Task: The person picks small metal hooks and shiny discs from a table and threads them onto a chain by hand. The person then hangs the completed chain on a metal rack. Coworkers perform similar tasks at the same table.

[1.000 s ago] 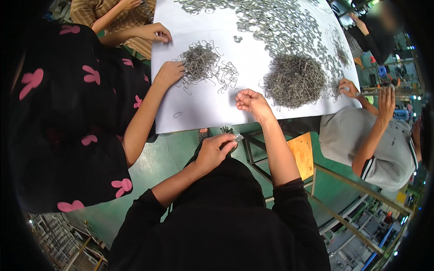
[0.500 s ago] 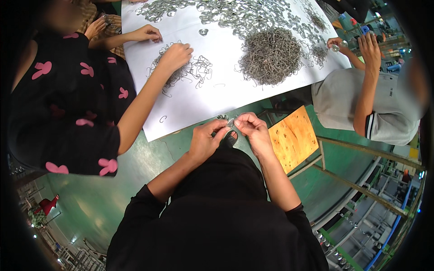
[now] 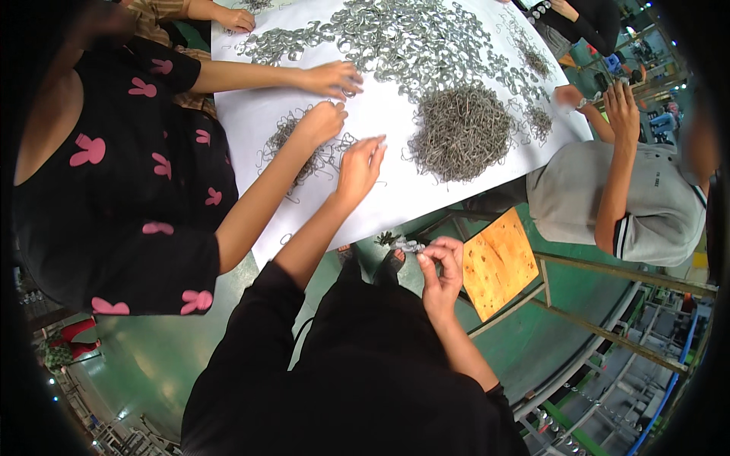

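Observation:
My left hand (image 3: 359, 173) reaches over the white-covered table (image 3: 361, 216), its fingers stretched out. It is beside a small scattered pile of bent wire hooks (image 3: 285, 148); nothing shows clearly between its fingers. Lower down, off the table's near edge, my right hand (image 3: 443, 277) pinches a short string of shiny metal pieces (image 3: 411, 246) that sticks out to its left. A large heap of wire hooks (image 3: 464, 135) lies on the table to the right. Behind it spread many flat, shiny metal discs (image 3: 403, 34).
At left a person in a black top with pink shapes (image 3: 87, 150) has both hands over the small pile and a disc. A person in a grey shirt (image 3: 582, 186) sits at right. A wooden stool (image 3: 499, 262) stands by my right hand. Other people's hands are at the far edge.
My hands were together before my body; the left has moved forward onto the table and the right has drawn nearer me. The left neighbour's farther hand has moved right, toward a disc.

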`<move>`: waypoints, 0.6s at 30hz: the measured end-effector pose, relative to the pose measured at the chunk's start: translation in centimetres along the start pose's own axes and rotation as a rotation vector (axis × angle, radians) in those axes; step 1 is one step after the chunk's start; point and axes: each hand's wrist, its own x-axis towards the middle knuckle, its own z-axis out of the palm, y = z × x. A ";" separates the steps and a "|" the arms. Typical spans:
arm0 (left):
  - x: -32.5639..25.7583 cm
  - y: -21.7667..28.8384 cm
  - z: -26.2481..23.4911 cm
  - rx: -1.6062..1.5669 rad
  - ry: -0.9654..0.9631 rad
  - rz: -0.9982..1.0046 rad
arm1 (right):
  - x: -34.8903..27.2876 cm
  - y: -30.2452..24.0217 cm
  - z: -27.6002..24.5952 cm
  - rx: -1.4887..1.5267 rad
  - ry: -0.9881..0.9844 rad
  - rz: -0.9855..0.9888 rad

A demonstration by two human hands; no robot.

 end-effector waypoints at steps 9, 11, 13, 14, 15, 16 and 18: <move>11.4 -5.8 8.6 0.313 -0.067 0.000 | -0.2 0.7 -1.8 -0.064 0.090 0.113; 12.7 -6.1 10.0 0.349 -0.111 0.001 | -0.2 0.6 -2.3 -0.073 0.094 0.164; 14.1 -7.0 11.2 0.455 -0.132 -0.058 | -0.1 0.9 -2.6 -0.077 0.087 0.169; 14.5 -6.7 11.7 0.504 -0.150 -0.079 | -0.3 1.0 -2.8 -0.081 0.094 0.175; 14.9 -6.6 11.9 0.477 -0.145 -0.113 | -0.2 0.8 -2.8 -0.077 0.110 0.166; 15.4 -6.5 12.2 0.522 -0.112 -0.101 | -0.1 1.1 -3.0 -0.098 0.107 0.158; 17.2 -5.5 11.1 0.479 -0.318 -0.212 | -0.1 1.2 -3.3 -0.140 0.091 0.158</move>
